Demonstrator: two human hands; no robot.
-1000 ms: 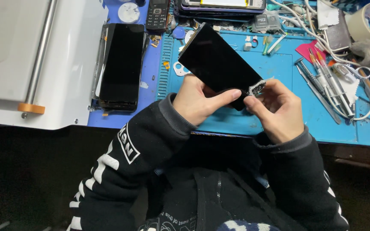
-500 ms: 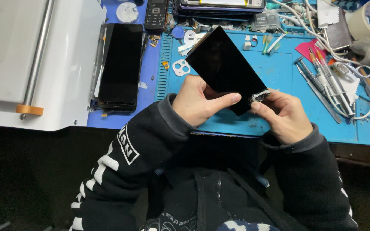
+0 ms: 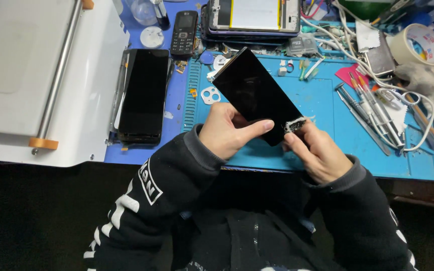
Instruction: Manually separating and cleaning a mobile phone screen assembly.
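Left hand (image 3: pixel 227 131) grips the black screen panel (image 3: pixel 255 94) by its near edge, tilted above the blue mat (image 3: pixel 327 108). Right hand (image 3: pixel 316 150) pinches a scrap of grey adhesive (image 3: pixel 294 124) at the panel's lower corner. Looks partly peeled; residue remains at that corner. Second dark screen (image 3: pixel 144 95) lies well left, untouched.

The blue tabletop (image 3: pixel 177 125) carries a teal rubber work mat (image 3: pixel 327 108) beneath the hands, a white flat machine (image 3: pixel 31 80) left of them, and slim metal screwdrivers (image 3: pixel 367 113) to their right.
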